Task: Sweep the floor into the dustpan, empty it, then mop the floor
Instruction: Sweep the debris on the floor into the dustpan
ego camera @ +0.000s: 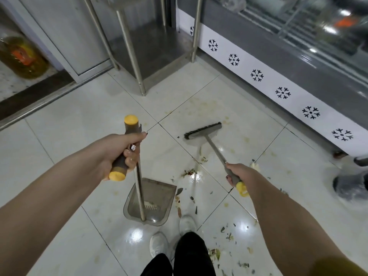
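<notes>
Sweeping under way: the left hand (120, 154) curls round the handle of the dustpan (152, 200), set on the floor (69, 126) by the feet (159, 244), the right hand (239, 174) grips the broom (203, 132), scraps (189, 172) lie unswept, so emptying and mopping apparently remain.

Glossy white tile floor (59, 136), glare spots; steel table legs (131, 52) top centre; snowflake-trimmed cooler (269, 84) right; oil jug (23, 56) upper left.

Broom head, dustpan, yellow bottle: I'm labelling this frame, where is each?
broom head (203, 131), head view, middle of its grey block.
dustpan (159, 191), head view, bare inner floor of the pan.
yellow bottle (23, 56), head view, on its orange label.
</notes>
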